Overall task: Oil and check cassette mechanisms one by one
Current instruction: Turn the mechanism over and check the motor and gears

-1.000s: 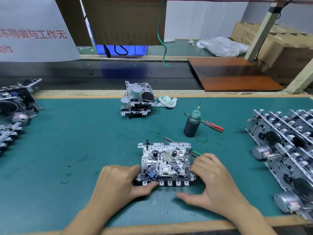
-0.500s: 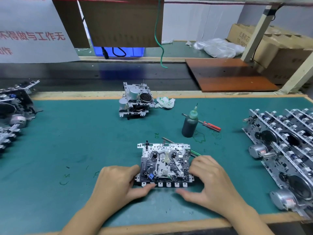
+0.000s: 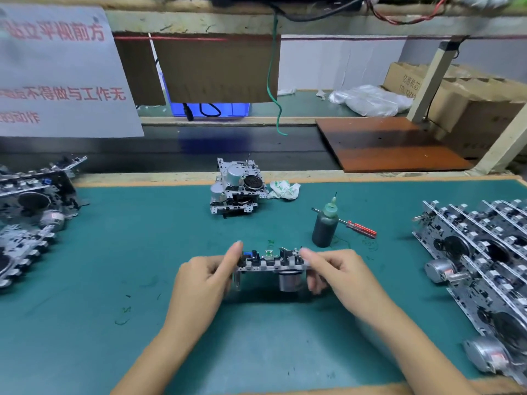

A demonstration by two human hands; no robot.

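Head view shows the silver metal cassette mechanism (image 3: 272, 265) lifted off the green bench mat (image 3: 142, 252), edge-on between both hands. Left hand (image 3: 204, 283) and right hand (image 3: 339, 273) pinch its two ends with curled fingers (the motor can hangs below). Such a light end pinch may slip, I think, dropping it; the dark oil bottle (image 3: 323, 228) just beyond the right fingertips could be knocked.

Even overhead light, soft shadows under the hands, motion blur on the right forearm, wide-angle bending at edges
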